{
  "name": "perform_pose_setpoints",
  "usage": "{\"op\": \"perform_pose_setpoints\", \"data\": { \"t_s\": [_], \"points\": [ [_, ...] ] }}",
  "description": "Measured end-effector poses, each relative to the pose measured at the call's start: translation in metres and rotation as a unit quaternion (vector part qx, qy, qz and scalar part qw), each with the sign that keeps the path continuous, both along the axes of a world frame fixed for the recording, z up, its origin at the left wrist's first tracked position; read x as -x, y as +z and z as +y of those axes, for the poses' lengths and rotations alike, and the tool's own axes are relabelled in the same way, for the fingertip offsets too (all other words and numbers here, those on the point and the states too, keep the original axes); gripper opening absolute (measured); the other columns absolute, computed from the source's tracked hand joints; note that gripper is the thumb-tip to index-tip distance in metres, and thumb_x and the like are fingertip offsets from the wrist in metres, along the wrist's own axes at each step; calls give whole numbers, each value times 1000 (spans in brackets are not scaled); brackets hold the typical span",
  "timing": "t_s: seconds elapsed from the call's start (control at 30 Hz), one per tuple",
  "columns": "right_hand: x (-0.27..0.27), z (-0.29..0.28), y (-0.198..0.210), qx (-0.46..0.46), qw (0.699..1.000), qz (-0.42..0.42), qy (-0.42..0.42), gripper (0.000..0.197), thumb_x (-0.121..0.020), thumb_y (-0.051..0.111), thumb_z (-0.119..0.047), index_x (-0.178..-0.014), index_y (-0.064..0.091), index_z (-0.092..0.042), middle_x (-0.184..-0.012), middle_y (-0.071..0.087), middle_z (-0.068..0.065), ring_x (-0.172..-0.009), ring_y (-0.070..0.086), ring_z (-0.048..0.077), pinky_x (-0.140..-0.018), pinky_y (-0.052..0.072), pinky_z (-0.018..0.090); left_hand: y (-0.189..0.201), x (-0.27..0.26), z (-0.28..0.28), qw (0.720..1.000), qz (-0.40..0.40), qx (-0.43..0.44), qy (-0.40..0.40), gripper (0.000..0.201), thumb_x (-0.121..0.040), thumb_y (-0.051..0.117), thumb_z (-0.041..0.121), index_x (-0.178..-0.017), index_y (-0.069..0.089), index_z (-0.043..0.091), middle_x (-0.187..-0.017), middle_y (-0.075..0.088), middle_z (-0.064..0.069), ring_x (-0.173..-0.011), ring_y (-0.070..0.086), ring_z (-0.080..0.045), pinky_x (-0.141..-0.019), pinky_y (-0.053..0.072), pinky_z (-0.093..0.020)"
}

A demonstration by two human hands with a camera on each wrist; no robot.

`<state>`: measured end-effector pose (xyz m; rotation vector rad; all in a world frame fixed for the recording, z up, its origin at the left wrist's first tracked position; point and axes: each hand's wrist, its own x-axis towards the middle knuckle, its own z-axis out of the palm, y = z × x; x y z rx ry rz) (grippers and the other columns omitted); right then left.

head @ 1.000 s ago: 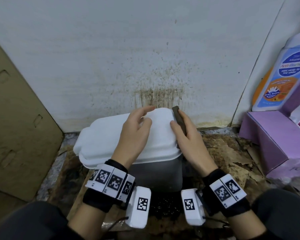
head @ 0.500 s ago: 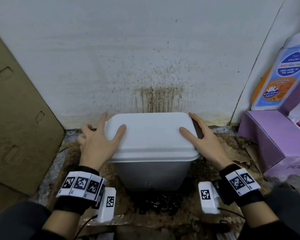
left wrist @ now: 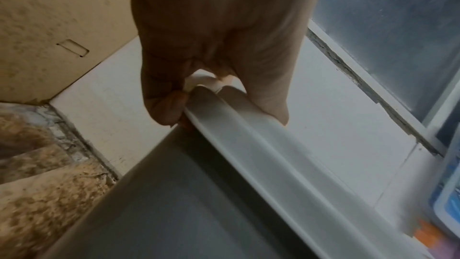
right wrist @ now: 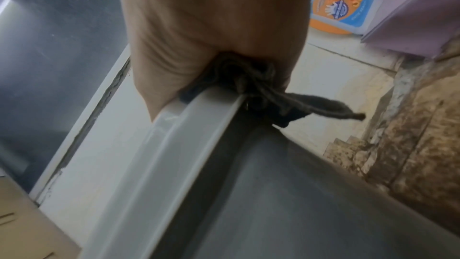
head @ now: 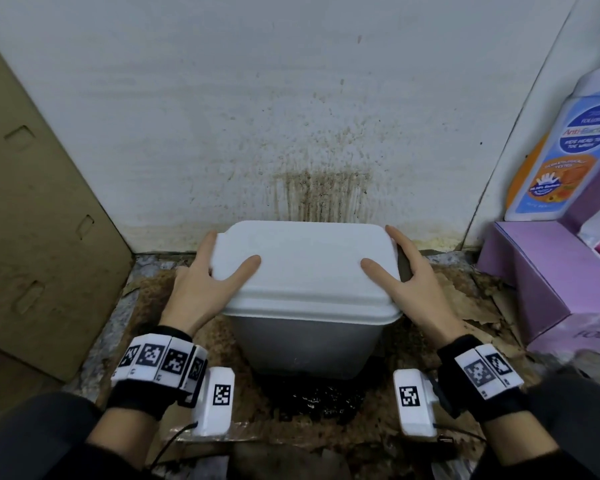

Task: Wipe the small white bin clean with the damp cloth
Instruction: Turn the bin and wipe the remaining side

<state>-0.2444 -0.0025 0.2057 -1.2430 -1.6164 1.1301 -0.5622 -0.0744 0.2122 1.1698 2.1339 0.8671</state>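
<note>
The small white bin (head: 305, 344) stands against the wall with its white lid (head: 305, 265) sitting square on top. My left hand (head: 201, 282) grips the lid's left edge, thumb on top; in the left wrist view the fingers (left wrist: 169, 109) curl under the lid rim (left wrist: 248, 141). My right hand (head: 413, 282) holds the lid's right edge, thumb on top, with the dark damp cloth (head: 403, 268) squeezed between palm and lid. The right wrist view shows the cloth (right wrist: 248, 84) bunched under the palm against the rim, one tail hanging free.
The white wall (head: 319, 195) behind the bin is spattered brown. Cardboard (head: 32, 220) leans at the left. A purple box (head: 541, 271) and a soap bottle (head: 561, 161) crowd the right. Dirty paper and a dark wet patch (head: 323, 400) cover the floor in front.
The lid, askew to the left a second ago with both hands on top, now sits square on the bin. Both hands have moved out to its two side edges.
</note>
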Motion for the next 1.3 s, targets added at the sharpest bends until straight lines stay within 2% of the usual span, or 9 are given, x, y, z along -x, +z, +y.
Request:
{"op": "perform_pose_setpoints", "data": {
  "t_s": [0.1, 0.17, 0.27, 0.43, 0.7, 0.83, 0.97, 1.1, 1.3],
  "points": [
    [5, -19, -11, 13, 999, 9, -47, 86, -82, 78, -65, -155, 34, -54, -152, 44, -15, -137, 46, 4, -111, 41, 33, 6, 6, 6, 999, -23, -23, -21, 108, -63, 63, 91, -154, 15, 58, -165, 29, 1, -147, 35, -26, -115, 37, -52],
    [12, -36, -16, 21, 996, 15, -91, 90, -77, 76, -73, -154, 32, -58, -145, 46, -6, -135, 47, 15, -113, 42, 40, 13, 9, 11, 997, -31, -55, -43, 99, -72, 68, 79, -155, 20, 54, -162, 35, 7, -143, 40, -21, -112, 40, -45],
    [27, -64, -15, 34, 988, 36, -149, 88, -84, 77, -58, -158, 30, -51, -132, 41, -3, -120, 41, 12, -102, 36, 29, 15, 13, 23, 995, -29, -79, -57, 90, -79, 67, 73, -155, 24, 53, -160, 37, 7, -141, 41, -20, -106, 40, -38],
    [44, -79, -20, 43, 983, 49, -174, 89, -85, 77, -53, -158, 25, -54, -126, 33, -2, -131, 33, 20, -101, 33, 30, 2, 15, 33, 998, -13, -54, -39, 95, -67, 56, 93, -149, 18, 62, -164, 32, 4, -154, 20, -29, -118, 28, -62],
    [35, -57, -16, 32, 984, 86, -155, 78, -92, 65, -60, -159, 28, -48, -139, 36, -10, -127, 37, 11, -104, 35, 32, -8, -14, 17, 993, -52, -84, 68, 93, -82, 59, 78, -157, 13, 49, -158, 20, -13, -141, 35, -36, -114, 33, -48],
    [16, -18, -19, 8, 995, 70, -74, 70, -94, 63, -62, -156, 36, -47, -157, 39, -19, -146, 35, 4, -116, 33, 35, -4, -49, -7, 984, -92, -91, 126, 106, -81, 67, 69, -159, 2, 39, -148, 21, -14, -112, 47, -33, -103, 42, -39],
    [4, 19, -2, 12, 997, 53, 60, 56, -94, 67, -53, -147, 52, -46, -152, 50, -27, -137, 46, -12, -109, 41, 22, 1, -86, -23, 978, -149, -86, 114, 116, -83, 72, 58, -159, -11, 34, -152, 20, -15, -117, 46, -31, -93, 37, -28],
    [-1, 31, 7, 36, 989, -18, 144, 46, -91, 74, -48, -136, 62, -47, -138, 63, -23, -115, 67, -1, -86, 59, 23, -15, -106, -28, 965, -184, -151, 108, 126, -79, 77, 54, -157, -20, 36, -148, 29, 1, -113, 42, -14, -94, 35, -24],
    [-1, 28, 10, 32, 989, -10, 145, 40, -91, 77, -42, -130, 68, -40, -130, 69, -18, -109, 72, 7, -88, 63, 35, -21, -106, -27, 955, -194, -196, 109, 120, -84, 78, 44, -160, -14, 35, -143, 32, 9, -121, 42, -9, -97, 35, -23]
  ]
}}
